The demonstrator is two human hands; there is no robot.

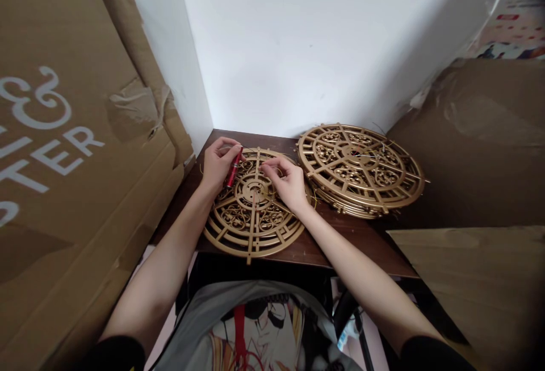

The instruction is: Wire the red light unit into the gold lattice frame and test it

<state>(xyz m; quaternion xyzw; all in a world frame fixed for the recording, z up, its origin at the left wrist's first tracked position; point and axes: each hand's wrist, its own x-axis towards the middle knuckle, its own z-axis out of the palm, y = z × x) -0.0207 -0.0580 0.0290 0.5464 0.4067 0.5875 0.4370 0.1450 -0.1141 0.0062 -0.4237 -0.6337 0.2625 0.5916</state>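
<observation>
A round gold openwork frame, with scrollwork and a ringed hub, lies flat on the dark wooden table in front of me. My left hand is closed around a slim red pen-like tool, held slanted above the frame's upper left part. Over the upper right part, my right hand has thumb and forefinger pinched together; what sits between the fingertips is too thin to make out. Fine wires show around the hub and beside this hand, among them a yellow wire at the frame's right edge.
To the right, several similar gold frames are stacked, with loose wires on top. A large cardboard box stands close on the left, and more cardboard closes in the right side. Behind the table rises a white wall.
</observation>
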